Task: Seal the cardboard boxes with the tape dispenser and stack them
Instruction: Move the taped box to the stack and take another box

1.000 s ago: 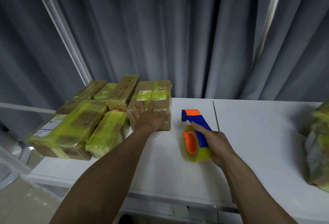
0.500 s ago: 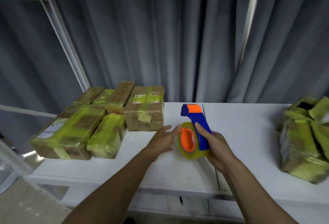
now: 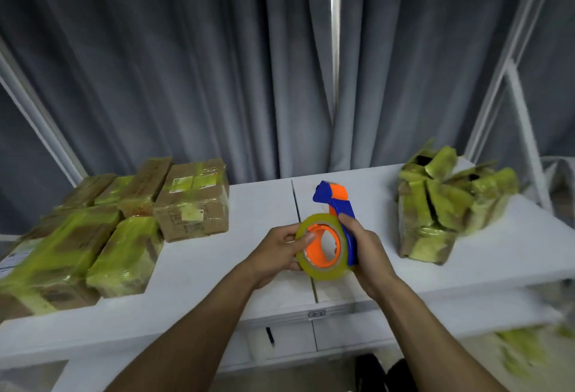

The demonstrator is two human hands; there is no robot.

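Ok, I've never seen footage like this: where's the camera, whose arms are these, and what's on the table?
There is no machine here. All the pictures come from one wide-angle camera worn on a person's head, looking down at their own bare arms. The right hand grips the blue handle of the tape dispenser, and the left hand holds its yellowish tape roll, over a white table. On the table's left lie cardboard boxes wrapped in yellow-green tape; on its right sits a rougher pile of taped boxes, some apparently open. A grey curtain hangs behind.
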